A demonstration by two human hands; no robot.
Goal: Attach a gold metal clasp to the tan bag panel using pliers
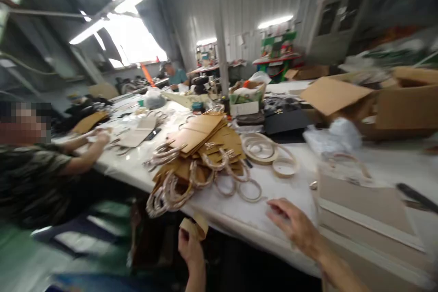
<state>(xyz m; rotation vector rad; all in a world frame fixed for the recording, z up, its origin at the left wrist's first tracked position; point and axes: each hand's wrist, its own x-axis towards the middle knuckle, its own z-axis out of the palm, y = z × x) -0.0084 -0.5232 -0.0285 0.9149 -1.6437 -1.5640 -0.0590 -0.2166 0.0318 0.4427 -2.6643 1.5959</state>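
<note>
Below the table's front edge, my left hand (191,250) pinches a curled tan strip (194,228), which loops above the fingers. Over the white table surface, my right hand (296,228) reaches leftward with its fingers loosely apart and nothing visible in them. Left of those fingertips lies a pale ring-shaped handle (249,190). Several more looped handles (174,194) hang and lie at the edge, joined to a stack of tan panels (198,130). Behind the stack sit rolls of pale strip (259,148). Slight motion blur softens both hands.
Grey-beige panels (369,210) lie at the right, with a dark-handled tool (417,197) beside them. Clear plastic (333,139) and open cardboard boxes (405,105) stand behind. A co-worker in a camouflage top (34,178) sits at the left; another person (176,76) works farther back.
</note>
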